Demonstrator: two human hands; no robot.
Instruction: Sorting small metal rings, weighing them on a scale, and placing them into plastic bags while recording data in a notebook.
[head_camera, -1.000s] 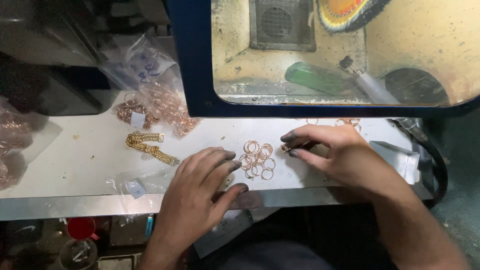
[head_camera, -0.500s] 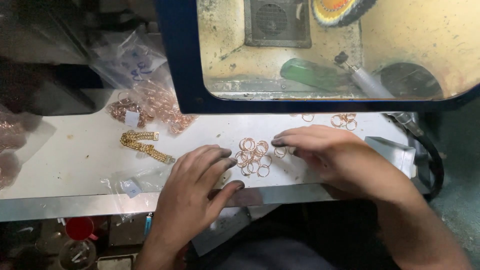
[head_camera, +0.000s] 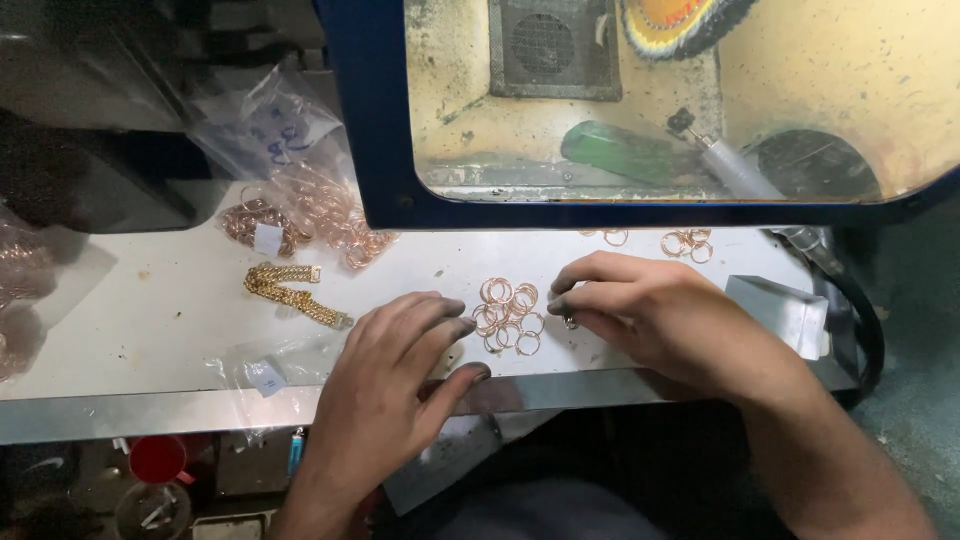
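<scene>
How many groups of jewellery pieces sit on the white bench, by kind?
Loose ring clusters: 2, between the hands and at the back right
Gold chain bracelets: 1
Clear bags of copper-coloured pieces: 1
Total: 4
Single rings overlap too much to count.

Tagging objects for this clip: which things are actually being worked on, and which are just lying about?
In hand:
- pile of rings between the hands
- left hand, flat on the bench, fingertips at the pile
- right hand, pinching one small ring

Lying about:
- gold chain
- bags of rings
- spare rings at the back
- green bar in the cabinet
- metal block
</scene>
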